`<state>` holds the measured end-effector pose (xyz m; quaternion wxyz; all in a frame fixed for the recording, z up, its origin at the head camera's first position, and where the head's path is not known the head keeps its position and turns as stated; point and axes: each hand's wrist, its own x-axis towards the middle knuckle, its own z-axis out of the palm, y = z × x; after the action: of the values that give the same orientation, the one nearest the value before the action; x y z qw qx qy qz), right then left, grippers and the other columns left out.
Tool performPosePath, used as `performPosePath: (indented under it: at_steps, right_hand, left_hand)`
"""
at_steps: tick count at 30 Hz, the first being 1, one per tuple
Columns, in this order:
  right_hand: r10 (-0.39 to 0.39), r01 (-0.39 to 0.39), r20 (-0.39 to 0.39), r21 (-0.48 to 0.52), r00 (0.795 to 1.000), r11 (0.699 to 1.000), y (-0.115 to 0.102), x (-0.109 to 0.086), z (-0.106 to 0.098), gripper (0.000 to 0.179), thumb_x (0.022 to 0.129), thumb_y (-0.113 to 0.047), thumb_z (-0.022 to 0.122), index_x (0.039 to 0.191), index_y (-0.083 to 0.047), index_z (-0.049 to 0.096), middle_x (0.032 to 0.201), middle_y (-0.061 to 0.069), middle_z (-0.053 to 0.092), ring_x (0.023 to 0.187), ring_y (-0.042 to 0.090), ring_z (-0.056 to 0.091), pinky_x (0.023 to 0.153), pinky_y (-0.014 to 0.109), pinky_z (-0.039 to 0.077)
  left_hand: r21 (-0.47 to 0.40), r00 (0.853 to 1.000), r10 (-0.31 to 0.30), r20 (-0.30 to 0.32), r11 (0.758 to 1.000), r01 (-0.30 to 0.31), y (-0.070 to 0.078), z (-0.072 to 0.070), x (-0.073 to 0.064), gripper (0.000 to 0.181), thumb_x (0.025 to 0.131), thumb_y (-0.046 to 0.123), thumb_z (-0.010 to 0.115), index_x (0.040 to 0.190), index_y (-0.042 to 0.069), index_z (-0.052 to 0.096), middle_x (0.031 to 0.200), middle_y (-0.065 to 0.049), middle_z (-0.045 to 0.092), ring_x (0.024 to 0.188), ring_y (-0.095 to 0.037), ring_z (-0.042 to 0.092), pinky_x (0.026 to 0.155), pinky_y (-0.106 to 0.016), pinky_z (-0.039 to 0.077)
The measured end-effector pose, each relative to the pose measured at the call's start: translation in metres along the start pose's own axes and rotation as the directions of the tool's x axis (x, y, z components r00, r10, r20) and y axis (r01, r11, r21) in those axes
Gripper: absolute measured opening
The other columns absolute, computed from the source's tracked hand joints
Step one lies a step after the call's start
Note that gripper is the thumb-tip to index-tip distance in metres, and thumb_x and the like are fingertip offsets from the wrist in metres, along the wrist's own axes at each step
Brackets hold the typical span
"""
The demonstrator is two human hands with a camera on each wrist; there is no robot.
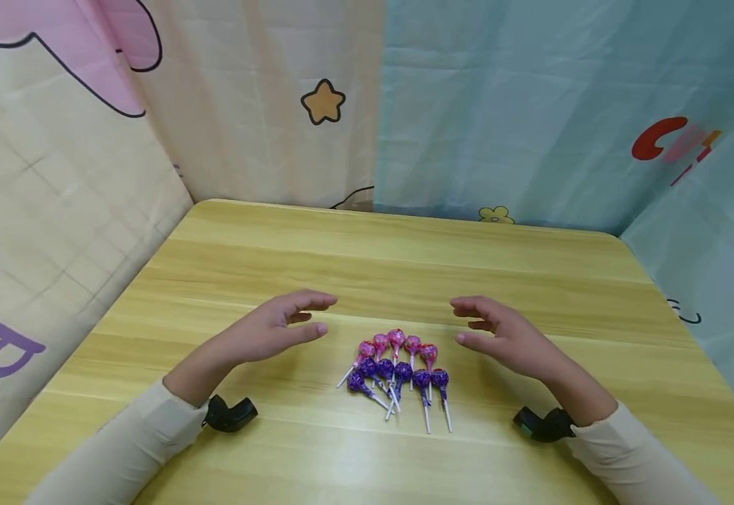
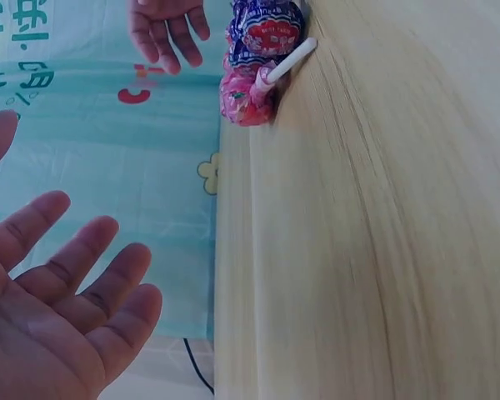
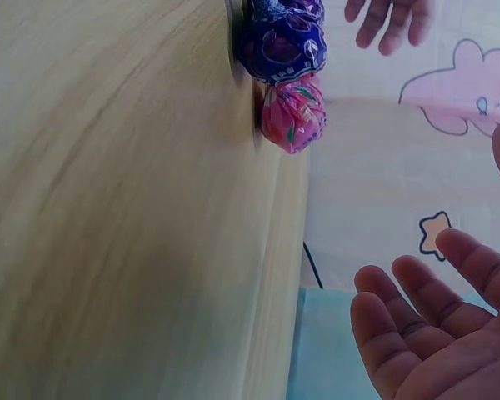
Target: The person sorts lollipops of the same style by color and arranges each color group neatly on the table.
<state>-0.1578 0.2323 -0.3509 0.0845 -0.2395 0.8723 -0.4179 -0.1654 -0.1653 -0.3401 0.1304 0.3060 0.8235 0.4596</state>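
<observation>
Several wrapped lollipops lie together near the middle of the table. Pink lollipops form a rough arc at the far side of the group. In front of them lie purple lollipops, some with crossed white sticks. To the left, my left hand hovers with relaxed, spread fingers and holds nothing. My right hand mirrors it on the right, also holding nothing. Both wrist views show loosely extended fingers, apart from the candy. A pink lollipop and a purple lollipop appear at the top of those views.
The wood-grain table has rounded far corners. Printed curtains hang behind it and along both sides. A black wrist device sits at the left sleeve, and another black device at the right sleeve.
</observation>
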Motion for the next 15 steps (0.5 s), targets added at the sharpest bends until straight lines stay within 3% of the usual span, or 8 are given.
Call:
performPosePath:
  at_steps: [9,15]
  right_hand:
    - [0.034,-0.036,0.036,0.062,0.999,0.997,0.002,0.006,0.012,0.041,0.095,-0.013,0.068,0.133,-0.001,0.057,0.132,0.015,0.058,0.122,0.033,0.055,0.098,0.047,0.048]
    - [0.095,-0.101,0.085,0.073,0.992,0.992,0.004,0.017,0.03,0.033,0.094,-0.019,0.07,0.122,-0.003,0.063,0.119,0.01,0.064,0.111,0.027,0.063,0.094,0.042,0.052]
  left_hand:
    - [-0.022,0.999,-0.015,0.033,1.0,0.015,0.002,0.006,0.008,0.047,0.1,0.03,0.062,0.14,0.008,0.053,0.141,-0.014,0.054,0.129,-0.028,0.05,0.108,-0.05,0.038]
    - [0.048,0.998,0.005,0.058,0.999,-0.008,0.003,0.019,0.019,0.05,0.099,0.033,0.062,0.14,0.005,0.053,0.139,-0.01,0.055,0.127,-0.023,0.05,0.107,-0.049,0.039]
